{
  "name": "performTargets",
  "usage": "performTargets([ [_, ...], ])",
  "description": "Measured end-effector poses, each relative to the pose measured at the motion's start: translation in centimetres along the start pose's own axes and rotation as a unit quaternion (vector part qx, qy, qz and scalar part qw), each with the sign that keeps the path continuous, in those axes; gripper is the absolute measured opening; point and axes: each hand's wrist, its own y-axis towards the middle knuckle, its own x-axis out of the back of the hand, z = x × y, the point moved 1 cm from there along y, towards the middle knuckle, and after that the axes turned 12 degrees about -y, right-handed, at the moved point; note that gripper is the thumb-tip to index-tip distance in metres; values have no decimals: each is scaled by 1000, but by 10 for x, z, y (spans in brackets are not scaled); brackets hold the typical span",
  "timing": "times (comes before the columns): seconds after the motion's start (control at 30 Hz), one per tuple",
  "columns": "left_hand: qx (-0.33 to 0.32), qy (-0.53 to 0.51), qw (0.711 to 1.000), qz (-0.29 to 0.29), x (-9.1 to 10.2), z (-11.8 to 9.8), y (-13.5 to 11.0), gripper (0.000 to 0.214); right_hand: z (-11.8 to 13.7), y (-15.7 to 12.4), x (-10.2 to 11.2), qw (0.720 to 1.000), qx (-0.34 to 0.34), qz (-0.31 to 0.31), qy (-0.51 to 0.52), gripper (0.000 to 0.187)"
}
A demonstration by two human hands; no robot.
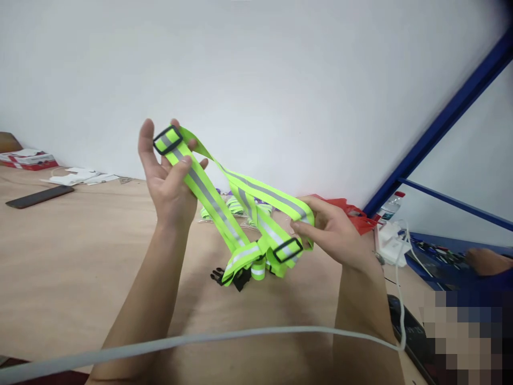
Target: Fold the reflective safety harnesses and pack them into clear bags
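Observation:
A neon-yellow reflective strap harness (224, 214) with grey stripes hangs between my two hands above the wooden table (72, 251). My left hand (166, 174) is raised and holds one strap end between thumb and fingers, just below a black slide buckle (168, 140). My right hand (334, 232) is lower and pinches the other strap end, near a second black slide buckle (287, 249). The straps sag in the middle, where a black clip buckle (228, 277) rests on the table.
More neon straps (236, 206) lie on the table behind the harness. A dark phone (39, 197), white papers (82, 176) and a red-white box (28, 159) sit far left. A red bag (352, 214), white charger (390, 243) and blue rack (449, 115) stand right. A white cable (224, 337) crosses my forearms.

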Motion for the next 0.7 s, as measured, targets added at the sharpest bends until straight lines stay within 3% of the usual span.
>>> performTargets([
  [0.07,-17,0,1000,-11,3,-8,1,65,-3,9,-3,976,-15,-136,-168,14],
  [0.13,-27,-14,999,-20,3,-14,0,63,-8,15,-7,922,2,-270,-276,13],
  [0.23,-42,-21,998,-32,-1,-18,-1,60,-14,17,-11,847,34,-419,-326,18],
  [0.3,-49,-13,998,-32,-3,-19,-1,60,-17,16,-11,813,42,-469,-343,23],
  [0.33,-51,-8,998,-32,-3,-18,-1,60,-18,15,-10,806,43,-477,-348,24],
  [0.4,-61,-2,998,-33,-2,-18,-1,59,-19,14,-8,825,51,-437,-356,27],
  [0.5,-79,34,995,-43,2,-17,1,59,-19,16,-11,872,66,-281,-395,37],
  [0.57,-98,76,991,-56,5,-18,3,59,-17,17,-15,874,55,-201,-439,41],
  [0.63,-124,92,986,-64,6,-21,5,61,-17,19,-17,867,29,-181,-463,47],
  [0.7,-146,66,985,-65,8,-27,6,60,-20,22,-17,874,13,-207,-440,50],
])
